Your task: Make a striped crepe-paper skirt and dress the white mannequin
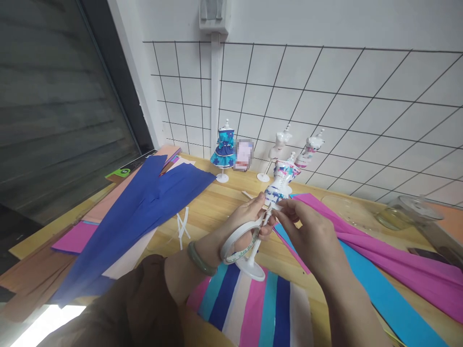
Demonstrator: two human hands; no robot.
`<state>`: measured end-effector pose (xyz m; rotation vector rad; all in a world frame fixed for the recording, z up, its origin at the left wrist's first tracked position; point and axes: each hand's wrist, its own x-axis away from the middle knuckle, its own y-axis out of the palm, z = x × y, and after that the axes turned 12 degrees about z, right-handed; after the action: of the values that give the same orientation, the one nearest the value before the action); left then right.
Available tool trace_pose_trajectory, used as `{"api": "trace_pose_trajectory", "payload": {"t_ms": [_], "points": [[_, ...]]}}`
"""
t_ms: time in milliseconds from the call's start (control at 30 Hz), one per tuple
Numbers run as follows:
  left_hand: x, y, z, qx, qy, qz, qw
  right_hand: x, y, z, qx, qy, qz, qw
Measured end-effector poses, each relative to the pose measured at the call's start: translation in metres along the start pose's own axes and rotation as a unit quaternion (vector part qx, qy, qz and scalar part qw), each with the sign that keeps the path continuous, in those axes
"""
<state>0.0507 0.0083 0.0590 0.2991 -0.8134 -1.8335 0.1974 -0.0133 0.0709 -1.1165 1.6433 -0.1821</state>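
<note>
My left hand [249, 217] is closed around the lower part of a small white mannequin [278, 185], which tilts to the right. Its torso carries patches of pink, red and blue, and its round base [251, 270] shows below. A roll of double-sided tape [226, 248] hangs at the same hand, against the fingers. At the bottom of the torso, my right hand [307, 231] pinches a small white strip [274, 206], apparently tape. My fingers partly hide the strip and the pole. Under the base lies a sheet of pink, teal, blue and pale stripes [249, 308].
A mannequin in a blue tiered dress [224, 149] stands by the wall, beside a blurred card [243, 154]. Two more mannequins [282, 140] stand behind mine. Blue crepe paper [155, 197] lies left; pink [390, 246] and light-blue sheets [376, 284] lie right. Paper strips [183, 226] rest on the table.
</note>
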Motion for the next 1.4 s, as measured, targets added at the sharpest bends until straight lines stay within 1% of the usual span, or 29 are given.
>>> {"api": "trace_pose_trajectory", "payload": {"t_ms": [67,167,267,467,633,833,1000,1133,1400], "points": [[-0.0015,-0.0003,-0.0007,-0.009,-0.002,0.006,1.000,0.0007,0.0018,-0.0012,0.002,0.007,0.011,1.000],[-0.0040,0.0006,-0.0025,-0.033,0.007,0.031,0.999,0.0018,0.0037,-0.0043,0.011,0.010,0.025,1.000],[-0.0055,0.0014,-0.0037,-0.044,0.025,0.047,0.998,0.0024,0.0042,-0.0081,0.009,0.000,0.020,1.000],[-0.0051,0.0017,-0.0032,-0.032,0.020,0.038,0.999,0.0038,0.0053,-0.0091,0.001,0.022,0.040,0.999],[-0.0044,0.0027,-0.0028,-0.022,0.020,0.040,0.999,0.0042,0.0080,-0.0062,-0.004,0.002,0.054,0.999],[-0.0048,0.0028,-0.0032,-0.019,0.018,0.038,0.999,0.0038,0.0082,-0.0066,0.002,-0.008,0.051,0.999],[-0.0044,0.0033,-0.0025,-0.025,0.011,0.046,0.999,0.0032,0.0088,-0.0041,-0.006,-0.034,0.053,0.998],[-0.0026,0.0047,-0.0009,-0.023,0.005,0.047,0.999,0.0028,0.0096,-0.0029,-0.006,-0.041,0.060,0.997],[-0.0017,0.0048,-0.0015,-0.024,-0.001,0.044,0.999,0.0024,0.0044,-0.0087,0.007,-0.025,0.033,0.999]]}}
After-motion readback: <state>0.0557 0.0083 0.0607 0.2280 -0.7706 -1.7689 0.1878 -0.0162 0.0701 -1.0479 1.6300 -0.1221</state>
